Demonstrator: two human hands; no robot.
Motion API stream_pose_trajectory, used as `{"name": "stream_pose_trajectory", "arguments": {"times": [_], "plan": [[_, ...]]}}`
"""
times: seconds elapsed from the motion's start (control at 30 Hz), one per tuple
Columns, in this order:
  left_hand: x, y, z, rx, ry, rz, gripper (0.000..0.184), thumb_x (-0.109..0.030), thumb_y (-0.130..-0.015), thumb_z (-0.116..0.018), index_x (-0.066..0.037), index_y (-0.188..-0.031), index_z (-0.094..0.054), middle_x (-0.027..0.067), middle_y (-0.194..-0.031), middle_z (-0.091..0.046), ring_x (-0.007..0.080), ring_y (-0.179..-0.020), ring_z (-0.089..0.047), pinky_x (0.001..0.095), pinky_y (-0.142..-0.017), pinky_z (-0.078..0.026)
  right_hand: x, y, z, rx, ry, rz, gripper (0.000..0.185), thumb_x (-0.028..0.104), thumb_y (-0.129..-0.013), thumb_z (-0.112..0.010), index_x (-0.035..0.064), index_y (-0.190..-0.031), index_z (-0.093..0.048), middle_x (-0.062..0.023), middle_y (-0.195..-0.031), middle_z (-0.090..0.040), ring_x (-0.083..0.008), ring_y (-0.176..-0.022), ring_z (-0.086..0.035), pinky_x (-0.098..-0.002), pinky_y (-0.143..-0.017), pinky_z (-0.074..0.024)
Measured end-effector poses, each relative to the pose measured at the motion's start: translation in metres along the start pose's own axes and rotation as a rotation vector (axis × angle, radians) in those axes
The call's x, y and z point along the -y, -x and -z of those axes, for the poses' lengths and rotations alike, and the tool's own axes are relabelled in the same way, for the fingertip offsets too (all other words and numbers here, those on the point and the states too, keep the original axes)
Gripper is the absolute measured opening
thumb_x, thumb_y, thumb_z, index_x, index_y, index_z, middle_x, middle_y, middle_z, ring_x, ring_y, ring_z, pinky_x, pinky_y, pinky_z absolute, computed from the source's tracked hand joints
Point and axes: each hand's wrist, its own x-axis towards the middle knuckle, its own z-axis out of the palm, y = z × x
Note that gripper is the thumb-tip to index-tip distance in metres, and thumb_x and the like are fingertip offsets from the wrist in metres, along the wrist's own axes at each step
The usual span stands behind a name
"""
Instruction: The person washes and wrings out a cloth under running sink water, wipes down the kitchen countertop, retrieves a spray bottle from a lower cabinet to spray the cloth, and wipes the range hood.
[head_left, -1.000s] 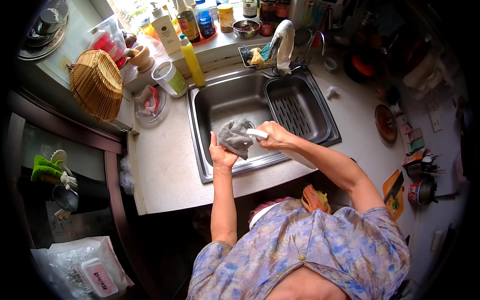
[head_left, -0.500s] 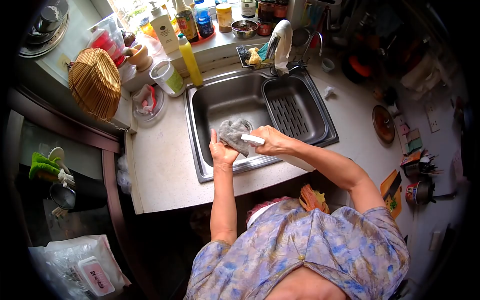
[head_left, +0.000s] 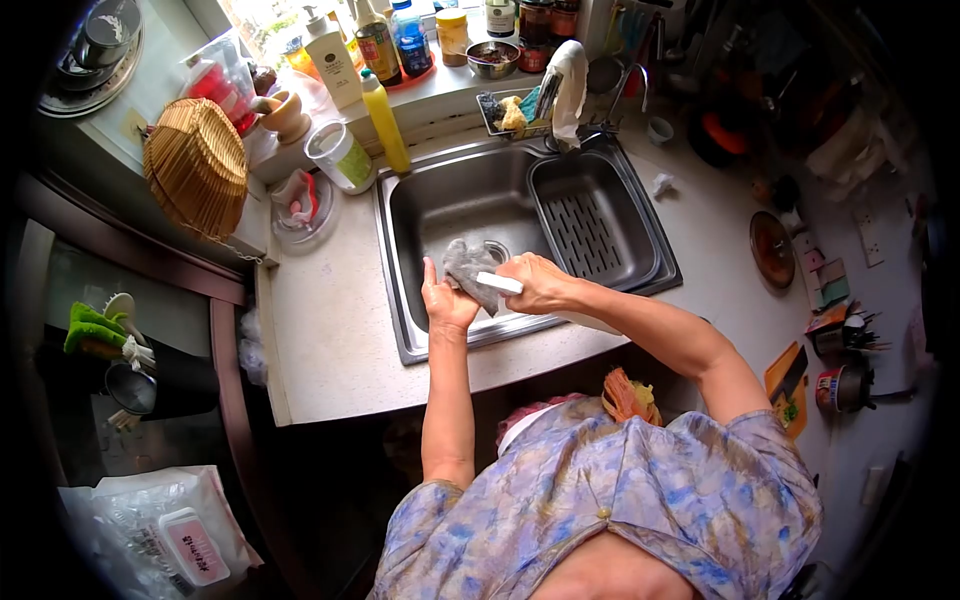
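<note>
One wide view, from a camera worn on the person's head, faces forward and steeply down. Closest to the lens, filling the near edge, is the patterned shirt (head_left: 600,480), seen from above. Farther off, around the middle, are the left hand (head_left: 450,303) and right hand (head_left: 540,283), viewed from behind and above. The sink (head_left: 470,190) is taken in whole, with the counter (head_left: 340,360) on both sides. The windowsill (head_left: 450,85) crosses the far edge. The view reaches left to a woven basket (head_left: 197,165) and right to a small pan (head_left: 845,388). The outer parts bend and tilt, and the corners round off into black.
</note>
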Motion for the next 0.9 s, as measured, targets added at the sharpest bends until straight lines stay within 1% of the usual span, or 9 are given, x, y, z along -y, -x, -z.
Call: {"name": "stream_pose_trajectory", "arguments": {"times": [0.1, 0.23, 0.3, 0.33, 0.5, 0.67, 0.8, 0.83, 0.9], "plan": [[0.0, 0.0, 0.001, -0.015, -0.058, 0.007, 0.065, -0.056, -0.091, -0.037, 0.0, -0.121, -0.049, 0.017, -0.119, -0.055, 0.0321, -0.111, -0.051, 0.0485, -0.099, -0.037, -0.006, -0.005, 0.0, -0.002, -0.043, 0.06, 0.013, 0.005, -0.062, -0.06, 0.0015, -0.075, -0.06, -0.0179, -0.071, -0.062, -0.0367, -0.067, -0.06, -0.0415, -0.062, -0.0475], [0.001, 0.0, 0.001, 0.027, -0.127, 0.037, 0.07, -0.059, -0.09, -0.032, 0.001, -0.123, -0.048, 0.0175, -0.121, -0.054, 0.0324, -0.112, -0.051, 0.0493, -0.098, -0.039, -0.005, -0.008, 0.004, 0.043, -0.015, 0.021, 0.013, 0.004, -0.062, -0.059, 0.0014, -0.074, -0.061, -0.018, -0.071, -0.063, -0.0363, -0.068, -0.061, -0.0411, -0.063, -0.0484], [0.001, 0.001, 0.001, 0.054, -0.177, 0.048, 0.072, -0.06, -0.09, -0.031, 0.001, -0.124, -0.047, 0.0177, -0.122, -0.054, 0.0326, -0.113, -0.051, 0.0492, -0.098, -0.039, -0.006, -0.009, 0.004, 0.037, 0.014, -0.044, 0.017, 0.018, -0.066, -0.064, 0.0029, -0.074, -0.065, -0.02, -0.075, -0.063, -0.0364, -0.074, -0.062, -0.043, -0.068, -0.0496], [0.001, 0.001, 0.0, 0.082, -0.23, 0.062, 0.073, -0.061, -0.09, -0.03, 0.001, -0.125, -0.046, 0.0178, -0.122, -0.053, 0.0328, -0.113, -0.051, 0.049, -0.098, -0.04, -0.009, -0.009, 0.006, 0.032, 0.012, -0.047, 0.017, 0.018, -0.066, -0.064, 0.0029, -0.074, -0.065, -0.02, -0.075, -0.063, -0.0364, -0.074, -0.062, -0.043, -0.068, -0.0496], [0.003, 0.005, -0.002, 0.131, -0.285, 0.128, 0.076, -0.064, -0.09, -0.025, 0.0, -0.129, -0.043, 0.0187, -0.125, -0.051, 0.0361, -0.114, -0.051, 0.0588, -0.092, -0.041, -0.01, -0.007, 0.022, 0.023, -0.008, -0.086, 0.021, 0.02, -0.064, -0.066, 0.0029, -0.076, -0.065, -0.0189, -0.074, -0.064, -0.0362, -0.071, -0.062, -0.0422, -0.065, -0.0497], [0.004, 0.009, -0.001, 0.143, -0.221, 0.154, 0.076, -0.063, -0.089, -0.027, -0.001, -0.131, -0.041, 0.0197, -0.128, -0.049, 0.0369, -0.116, -0.049, 0.06, -0.094, -0.039, -0.028, -0.007, 0.017, -0.026, 0.002, -0.04, 0.02, 0.022, -0.068, -0.065, 0.0036, -0.076, -0.067, -0.0199, -0.073, -0.064, -0.0364, -0.071, -0.062, -0.0427, -0.065, -0.0495], [0.005, 0.012, -0.002, 0.144, -0.153, 0.133, 0.075, -0.062, -0.089, -0.029, 0.0, -0.131, -0.04, 0.0202, -0.129, -0.047, 0.0375, -0.119, -0.046, 0.0614, -0.097, -0.034, -0.026, 0.002, 0.014, 0.005, 0.032, -0.144, 0.018, 0.017, -0.068, -0.061, 0.0034, -0.078, -0.066, -0.0198, -0.072, -0.063, -0.0376, -0.07, -0.062, -0.0436, -0.064, -0.049], [0.004, 0.011, -0.002, 0.143, -0.152, 0.132, 0.075, -0.062, -0.089, -0.029, 0.0, -0.131, -0.04, 0.0202, -0.129, -0.047, 0.0375, -0.119, -0.046, 0.0614, -0.097, -0.034, -0.025, 0.003, 0.014, 0.049, 0.052, -0.167, 0.017, 0.005, -0.064, -0.054, 0.0025, -0.078, -0.065, -0.018, -0.073, -0.064, -0.0354, -0.07, -0.062, -0.0404, -0.067, -0.0491], [0.004, 0.01, -0.003, 0.142, -0.121, 0.128, 0.074, -0.06, -0.089, -0.033, 0.0, -0.131, -0.04, 0.0198, -0.13, -0.047, 0.0369, -0.12, -0.044, 0.0598, -0.1, -0.031, -0.021, 0.008, 0.013, 0.049, -0.004, -0.104, 0.018, 0.005, -0.064, -0.054, 0.0025, -0.079, -0.065, -0.0182, -0.073, -0.064, -0.0356, -0.071, -0.062, -0.0401, -0.068, -0.0491]]}}
